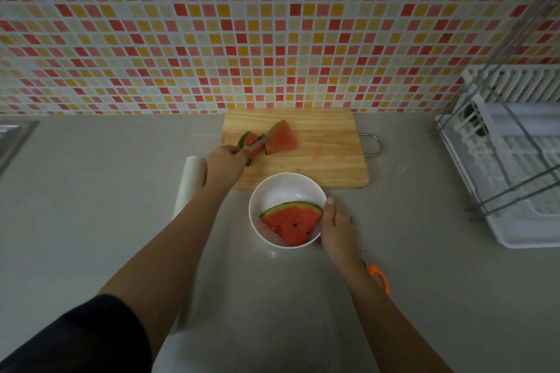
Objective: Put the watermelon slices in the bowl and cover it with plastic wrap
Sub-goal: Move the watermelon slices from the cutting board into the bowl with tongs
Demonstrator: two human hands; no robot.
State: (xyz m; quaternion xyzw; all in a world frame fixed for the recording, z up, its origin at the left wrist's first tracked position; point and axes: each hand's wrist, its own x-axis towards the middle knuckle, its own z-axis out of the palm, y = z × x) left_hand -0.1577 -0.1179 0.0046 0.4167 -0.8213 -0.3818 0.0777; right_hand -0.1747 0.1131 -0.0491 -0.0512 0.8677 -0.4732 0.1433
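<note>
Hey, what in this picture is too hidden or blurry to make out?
Head view:
- Slices at left hand: motion blur; count and grip unclear.
- Right hand: fingers hidden behind bowl.
- Scissors: blades mostly hidden under right forearm.
- Wrap roll: partly behind left arm.
- Sink, rack: cut off by frame edges.

Bowl (283, 188) at centre, one slice (289, 225) in it. Cutting board (327, 160) at bowl's 12, just behind. On board: big slice (283, 138) at 11, small slices (249, 141) at 9 edge, my left hand (225, 160) gripping them. Wrap roll (189, 185) at bowl's 9, partly under my forearm. My right hand (336, 227) holds bowl's rim at 4. Scissors (378, 277) at 5. Dish rack (515, 160) at 2, well apart.
</note>
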